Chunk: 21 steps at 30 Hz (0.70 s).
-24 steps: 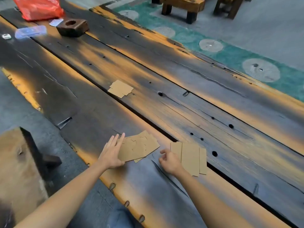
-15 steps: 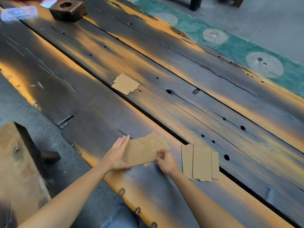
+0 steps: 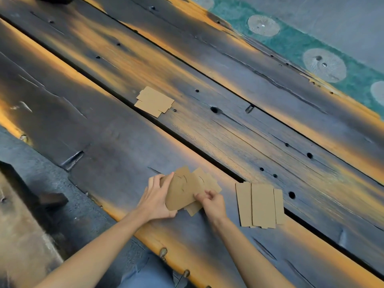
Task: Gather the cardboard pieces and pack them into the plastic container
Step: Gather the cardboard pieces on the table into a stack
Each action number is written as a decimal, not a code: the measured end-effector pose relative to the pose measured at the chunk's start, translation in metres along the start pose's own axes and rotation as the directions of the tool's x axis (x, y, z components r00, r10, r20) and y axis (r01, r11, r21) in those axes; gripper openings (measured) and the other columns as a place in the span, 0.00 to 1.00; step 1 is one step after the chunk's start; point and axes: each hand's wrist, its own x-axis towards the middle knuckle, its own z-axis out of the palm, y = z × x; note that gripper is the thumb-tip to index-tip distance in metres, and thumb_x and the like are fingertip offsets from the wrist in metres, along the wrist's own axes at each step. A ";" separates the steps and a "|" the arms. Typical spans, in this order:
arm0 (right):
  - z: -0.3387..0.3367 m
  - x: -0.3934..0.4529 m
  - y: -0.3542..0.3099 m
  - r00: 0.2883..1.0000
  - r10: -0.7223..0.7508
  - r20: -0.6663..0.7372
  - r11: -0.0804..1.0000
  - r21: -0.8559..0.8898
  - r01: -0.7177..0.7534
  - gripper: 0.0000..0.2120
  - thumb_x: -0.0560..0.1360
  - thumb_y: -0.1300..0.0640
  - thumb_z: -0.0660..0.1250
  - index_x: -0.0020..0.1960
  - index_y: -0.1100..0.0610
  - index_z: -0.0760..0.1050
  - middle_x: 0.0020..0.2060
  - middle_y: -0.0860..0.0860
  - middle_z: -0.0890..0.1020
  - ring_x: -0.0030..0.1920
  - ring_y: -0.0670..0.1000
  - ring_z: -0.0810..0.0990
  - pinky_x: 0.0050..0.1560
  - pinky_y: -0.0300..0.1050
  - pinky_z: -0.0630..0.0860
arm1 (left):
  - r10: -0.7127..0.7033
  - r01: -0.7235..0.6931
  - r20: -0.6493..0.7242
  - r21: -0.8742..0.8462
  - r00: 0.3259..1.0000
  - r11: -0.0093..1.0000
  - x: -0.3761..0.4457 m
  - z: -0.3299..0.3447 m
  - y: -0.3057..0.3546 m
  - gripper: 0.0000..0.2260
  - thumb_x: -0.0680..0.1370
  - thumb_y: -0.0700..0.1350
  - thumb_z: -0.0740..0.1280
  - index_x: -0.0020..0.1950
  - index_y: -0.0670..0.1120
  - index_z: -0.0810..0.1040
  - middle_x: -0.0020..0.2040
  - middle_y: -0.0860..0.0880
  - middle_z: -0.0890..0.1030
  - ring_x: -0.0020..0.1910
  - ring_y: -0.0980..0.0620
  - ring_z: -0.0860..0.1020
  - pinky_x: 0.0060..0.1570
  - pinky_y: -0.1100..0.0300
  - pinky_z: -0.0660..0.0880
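A loose pile of brown cardboard pieces point(image 3: 187, 189) is partly lifted off the near plank. My left hand point(image 3: 156, 197) holds its left edge with the fingers curled around it. My right hand point(image 3: 213, 201) pinches the pile's right lower edge. To the right, a second stack of long cardboard strips point(image 3: 259, 204) lies flat on the wood. Farther back, a third small stack of cardboard pieces point(image 3: 154, 101) lies beside the gap between planks. The plastic container is out of view.
The work surface is a long table of dark, charred wooden planks point(image 3: 228, 132) with holes and gaps between boards. A wooden bench point(image 3: 18, 225) stands at lower left. Green patterned matting point(image 3: 301, 46) runs along the table's far edge.
My left hand went from resting flat beside the pile to gripping it. My right hand left the strips and took the pile's right edge. The pile has tilted up; the camera has dipped closer.
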 end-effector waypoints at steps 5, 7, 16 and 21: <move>0.002 -0.011 -0.014 0.996 -0.031 0.085 0.980 0.197 0.014 0.12 0.78 0.58 0.74 0.57 0.62 0.79 0.38 0.49 0.85 0.45 0.51 0.85 0.57 0.49 0.80 | 0.027 -0.033 -0.034 -0.173 0.999 0.984 0.008 -0.022 0.021 0.57 0.61 0.64 0.75 0.82 0.51 0.47 0.71 0.46 0.58 0.70 0.44 0.65 0.61 0.49 0.75; 0.001 -0.015 -0.020 0.995 -0.057 0.079 0.963 0.267 0.034 0.10 0.80 0.59 0.71 0.61 0.56 0.79 0.48 0.48 0.89 0.51 0.50 0.87 0.53 0.45 0.83 | 0.005 -0.011 -0.028 -0.225 1.000 0.974 0.012 -0.029 0.031 0.56 0.63 0.66 0.75 0.82 0.53 0.47 0.71 0.49 0.59 0.67 0.48 0.69 0.60 0.50 0.76; -0.031 -0.018 -0.013 0.989 -0.007 -0.147 0.920 0.386 0.064 0.07 0.82 0.61 0.67 0.59 0.54 0.78 0.47 0.50 0.89 0.51 0.50 0.86 0.50 0.45 0.83 | -0.065 0.076 0.042 -0.422 0.997 0.903 0.054 -0.042 0.042 0.13 0.81 0.48 0.66 0.64 0.47 0.81 0.55 0.49 0.84 0.48 0.55 0.78 0.55 0.62 0.74; -0.037 -0.019 0.019 0.977 0.126 -0.173 0.898 0.437 -0.038 0.06 0.82 0.61 0.66 0.57 0.56 0.79 0.45 0.49 0.90 0.51 0.49 0.87 0.52 0.46 0.83 | -0.136 0.181 0.144 -0.369 0.980 0.912 0.068 -0.025 0.036 0.17 0.81 0.46 0.67 0.68 0.43 0.78 0.65 0.44 0.80 0.61 0.48 0.79 0.63 0.57 0.73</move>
